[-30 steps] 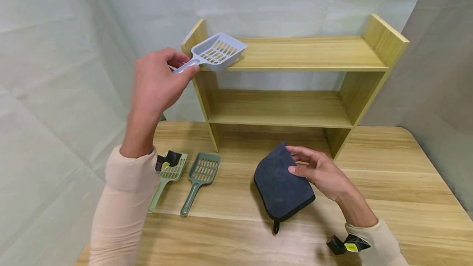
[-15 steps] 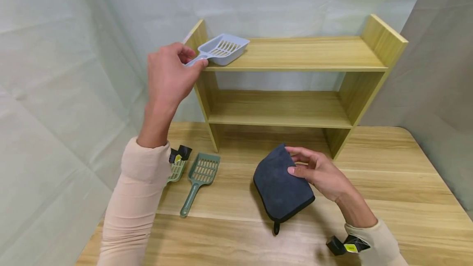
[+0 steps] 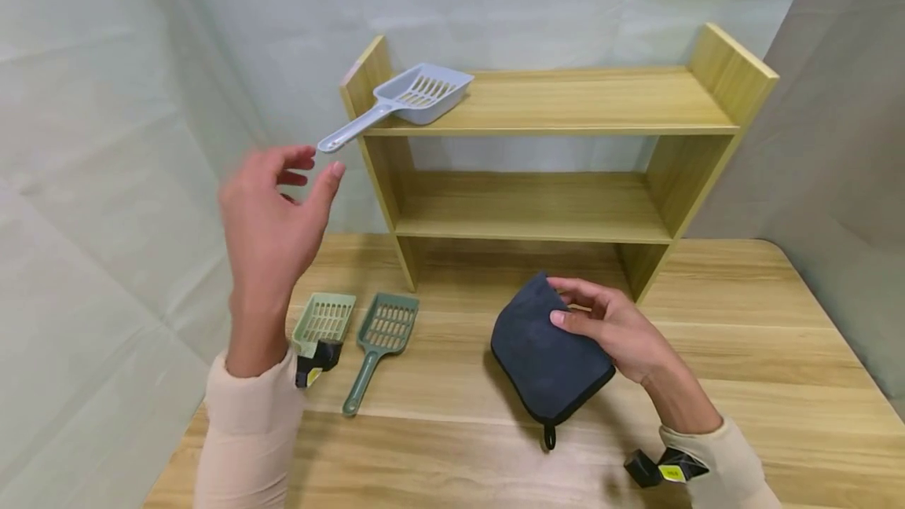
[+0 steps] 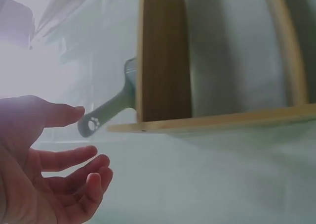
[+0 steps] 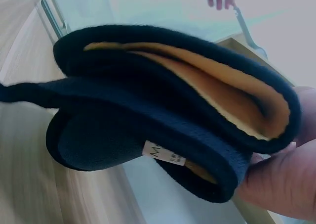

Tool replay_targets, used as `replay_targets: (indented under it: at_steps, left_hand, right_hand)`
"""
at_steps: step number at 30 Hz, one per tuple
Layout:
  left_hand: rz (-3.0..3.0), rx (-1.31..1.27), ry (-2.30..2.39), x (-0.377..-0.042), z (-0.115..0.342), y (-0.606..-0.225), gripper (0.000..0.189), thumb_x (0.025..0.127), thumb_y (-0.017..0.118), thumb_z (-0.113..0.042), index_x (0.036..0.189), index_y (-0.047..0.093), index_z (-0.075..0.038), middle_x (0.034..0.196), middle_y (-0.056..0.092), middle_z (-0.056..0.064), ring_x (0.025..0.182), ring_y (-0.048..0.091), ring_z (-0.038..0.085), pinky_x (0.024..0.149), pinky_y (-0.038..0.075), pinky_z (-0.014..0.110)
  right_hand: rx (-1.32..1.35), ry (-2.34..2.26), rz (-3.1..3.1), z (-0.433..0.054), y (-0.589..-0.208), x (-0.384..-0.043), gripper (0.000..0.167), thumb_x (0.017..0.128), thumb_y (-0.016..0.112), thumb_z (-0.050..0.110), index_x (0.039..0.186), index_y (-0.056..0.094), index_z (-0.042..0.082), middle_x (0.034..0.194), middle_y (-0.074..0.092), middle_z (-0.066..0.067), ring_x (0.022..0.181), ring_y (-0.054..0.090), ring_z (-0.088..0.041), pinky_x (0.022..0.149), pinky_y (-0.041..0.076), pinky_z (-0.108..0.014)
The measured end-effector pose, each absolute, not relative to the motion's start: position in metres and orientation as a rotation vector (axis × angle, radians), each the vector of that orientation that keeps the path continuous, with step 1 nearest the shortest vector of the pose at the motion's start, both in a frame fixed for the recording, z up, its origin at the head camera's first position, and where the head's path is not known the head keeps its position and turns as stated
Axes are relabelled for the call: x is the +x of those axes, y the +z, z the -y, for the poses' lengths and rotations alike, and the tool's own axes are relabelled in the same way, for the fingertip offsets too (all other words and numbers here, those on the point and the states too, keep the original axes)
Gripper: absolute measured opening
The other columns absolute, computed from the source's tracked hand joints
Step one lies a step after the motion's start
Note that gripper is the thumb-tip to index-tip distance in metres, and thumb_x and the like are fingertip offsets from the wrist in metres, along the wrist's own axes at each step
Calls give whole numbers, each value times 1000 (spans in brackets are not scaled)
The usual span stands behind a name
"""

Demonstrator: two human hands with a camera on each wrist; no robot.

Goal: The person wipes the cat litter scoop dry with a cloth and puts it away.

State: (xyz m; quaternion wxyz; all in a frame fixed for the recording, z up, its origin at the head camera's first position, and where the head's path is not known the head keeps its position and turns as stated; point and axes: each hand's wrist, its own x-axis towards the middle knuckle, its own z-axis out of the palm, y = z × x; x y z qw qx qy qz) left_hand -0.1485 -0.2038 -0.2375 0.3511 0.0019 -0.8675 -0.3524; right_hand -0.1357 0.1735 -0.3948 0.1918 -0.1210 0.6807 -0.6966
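A pale blue-grey litter scoop (image 3: pixel 423 95) lies on the top shelf at its left end, the handle jutting out past the edge. Just off the handle's tip is my left hand (image 3: pixel 272 214), its thumb and fingers apart with nothing between them. In the left wrist view, the thumb is very close to the handle end (image 4: pixel 94 122). My right hand (image 3: pixel 625 336) pinches a folded dark blue cloth (image 3: pixel 547 352) with black edging and a loop. The right wrist view shows the cloth's layers (image 5: pixel 148 95), orange inside, and a small white label.
A two-tier wooden shelf (image 3: pixel 566 132) stands on the wooden table (image 3: pixel 438 462). On the table at left lie a light green litter scoop (image 3: pixel 327 316), its handle hidden by my left arm, and a dark green one (image 3: pixel 385 328). Pale sheeting (image 3: pixel 106 179) hangs behind and beside.
My left hand set the blue-grey scoop down on the top shelf, let go of its handle and drew back left and down. The cloth in my right hand shifted slightly.
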Motion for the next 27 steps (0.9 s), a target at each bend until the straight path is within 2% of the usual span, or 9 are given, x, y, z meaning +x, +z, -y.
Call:
replay_targets:
  at_steps: [5, 8, 10, 12, 15, 23, 27]
  left_hand:
    - [2296, -78, -949, -132, 211, -279, 41, 97, 81, -21, 131, 73, -1, 123, 75, 18, 109, 73, 35, 82, 43, 7]
    - [2339, -134, -961, -125, 215, -305, 43, 96, 83, -16, 133, 71, 1, 124, 75, 21, 107, 74, 39, 85, 46, 7]
    - [2370, -148, -961, -121, 218, -320, 45, 95, 83, -16, 134, 70, 2, 124, 75, 22, 105, 75, 41, 88, 55, 17]
    - [2412, -140, -967, -117, 222, -335, 47, 96, 83, -17, 137, 69, 2, 126, 75, 23, 106, 76, 42, 91, 61, 33]
    - [2481, -120, -988, -112, 227, -353, 51, 97, 82, -18, 141, 66, 2, 130, 74, 24, 110, 75, 43, 93, 61, 55]
    - [2670, -84, -1168, -97, 241, -393, 62, 102, 77, -25, 152, 55, 3, 149, 63, 25, 135, 64, 43, 105, 56, 53]
    - [2741, -14, -1245, -91, 250, -411, 65, 103, 75, -29, 154, 52, 3, 155, 58, 25, 142, 59, 43, 108, 54, 53]
  right_hand:
    - [-323, -1986, -1919, -173, -394, -135, 65, 101, 73, 5, 159, 47, -1, 124, 60, -1, 106, 71, -12, 83, 63, -28]
    - [-320, -1980, -1938, -173, -394, -134, 67, 99, 74, 4, 159, 46, -1, 123, 60, 0, 107, 69, -11, 84, 62, -26]
    - [-321, -1967, -1958, -173, -393, -133, 68, 99, 75, 4, 159, 46, -2, 124, 60, 1, 107, 68, -11, 85, 61, -25]
    - [-316, -1952, -1982, -173, -393, -133, 68, 99, 75, 5, 160, 46, -2, 124, 59, 1, 108, 67, -11, 86, 60, -25]
    - [-313, -1932, -2013, -173, -392, -132, 68, 99, 76, 6, 160, 46, -1, 125, 59, 1, 109, 66, -11, 87, 59, -24]
    - [-315, -1921, -2018, -171, -393, -131, 68, 98, 76, 7, 159, 47, -1, 126, 61, 0, 111, 68, -11, 88, 60, -26]
    - [-326, -1905, -2031, -168, -392, -132, 67, 98, 77, 8, 159, 48, 0, 130, 61, -2, 115, 66, -13, 89, 59, -26]
